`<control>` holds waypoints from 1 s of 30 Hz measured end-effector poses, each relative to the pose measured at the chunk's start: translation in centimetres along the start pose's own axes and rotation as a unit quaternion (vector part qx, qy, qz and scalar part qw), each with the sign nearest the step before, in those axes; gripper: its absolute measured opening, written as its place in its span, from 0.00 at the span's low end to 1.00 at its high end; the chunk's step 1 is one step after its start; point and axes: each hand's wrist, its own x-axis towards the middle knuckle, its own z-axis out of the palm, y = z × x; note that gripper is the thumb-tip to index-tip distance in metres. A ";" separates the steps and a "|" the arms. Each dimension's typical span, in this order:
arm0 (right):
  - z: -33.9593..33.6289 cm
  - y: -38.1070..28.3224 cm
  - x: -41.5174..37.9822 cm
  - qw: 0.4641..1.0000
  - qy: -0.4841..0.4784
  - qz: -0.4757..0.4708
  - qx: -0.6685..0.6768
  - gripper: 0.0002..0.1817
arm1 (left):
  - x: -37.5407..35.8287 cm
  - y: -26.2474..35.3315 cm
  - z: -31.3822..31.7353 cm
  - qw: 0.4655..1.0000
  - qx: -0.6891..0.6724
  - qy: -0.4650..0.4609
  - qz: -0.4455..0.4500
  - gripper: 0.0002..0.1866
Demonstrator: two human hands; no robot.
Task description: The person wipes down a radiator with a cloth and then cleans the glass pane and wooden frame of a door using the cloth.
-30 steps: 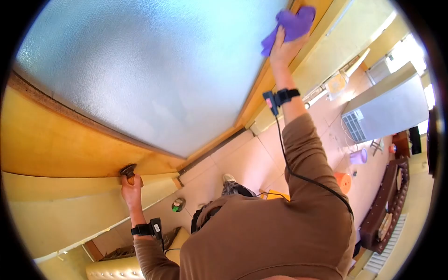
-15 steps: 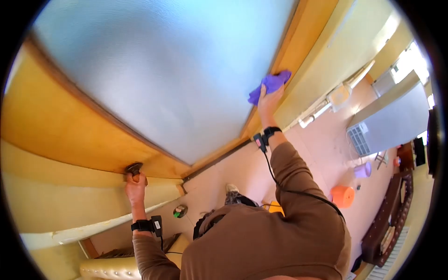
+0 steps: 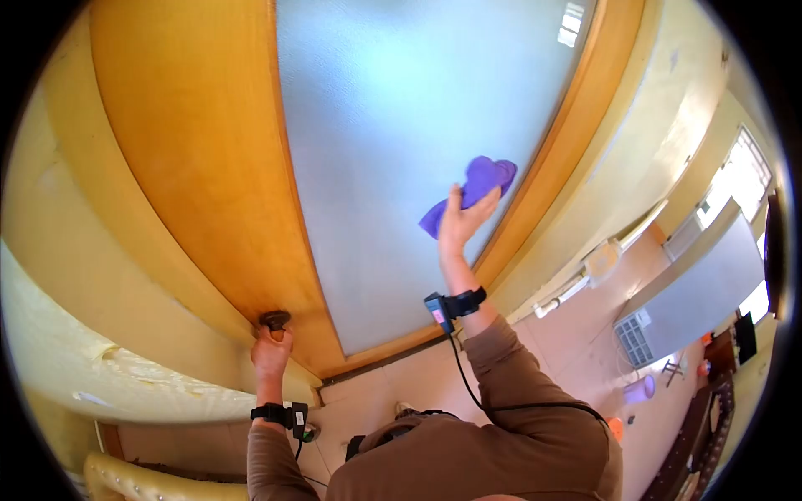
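My left hand (image 3: 271, 352) is closed round a dark door handle (image 3: 274, 319) low on the wooden door frame (image 3: 200, 167). My right hand (image 3: 464, 219) holds a crumpled purple cloth (image 3: 483, 184) against the lower right part of the frosted glass pane (image 3: 384, 167). The cloth spreads out past the fingers on both sides. Each wrist wears a black strap with a small device and a cable.
A yellow wall (image 3: 125, 334) with a peeling ledge stands left. At right are a white appliance (image 3: 693, 288), a purple bucket (image 3: 639, 389), a dark brown sofa (image 3: 693, 442) and a pale cushioned seat (image 3: 159, 488) at lower left.
My right hand and the cloth have moved from the wooden frame's right edge onto the glass. The door appears turned in view, and my left hand sits slightly lower and further right, still on the handle.
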 end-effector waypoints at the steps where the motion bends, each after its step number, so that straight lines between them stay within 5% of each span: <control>1: 0.0 -1.8 -0.6 1.000 0.004 -0.006 0.004 0.42 | 0.1 -0.2 0.2 1.000 -0.006 0.005 0.002 0.25; 6: -1.4 -5.7 -3.0 0.939 -0.135 -0.315 0.028 0.35 | 0.0 -0.3 0.4 1.000 0.015 0.012 0.005 0.25; 10: -2.5 -7.4 -0.3 0.854 -0.255 -0.453 0.018 0.30 | 0.1 -0.7 0.3 1.000 -0.005 0.011 0.026 0.26; 12: -1.1 -7.7 3.4 0.711 -0.218 -0.668 -0.002 0.29 | 0.5 -1.5 0.7 0.996 -0.064 -0.054 -0.011 0.27; 13: -0.8 -8.8 5.9 0.681 -0.210 -0.701 0.024 0.26 | 0.7 -1.5 0.6 0.997 -0.063 -0.049 -0.010 0.27; 18: -1.4 -11.5 16.3 0.782 -0.187 -0.594 -0.002 0.37 | 0.4 -0.6 -0.1 0.998 -0.033 -0.056 -0.008 0.28; 23: 1.1 -15.9 23.7 0.869 0.019 -0.491 0.051 0.31 | 0.1 0.4 -0.9 0.999 0.004 -0.049 -0.011 0.30; 26: 3.8 -20.9 28.6 0.921 0.048 -0.377 0.089 0.30 | 0.1 0.4 -1.1 0.998 -0.008 -0.066 -0.024 0.30; 30: 5.3 -30.3 26.8 0.900 0.120 -0.411 0.075 0.31 | 0.2 0.1 -0.6 0.997 0.002 -0.073 -0.032 0.30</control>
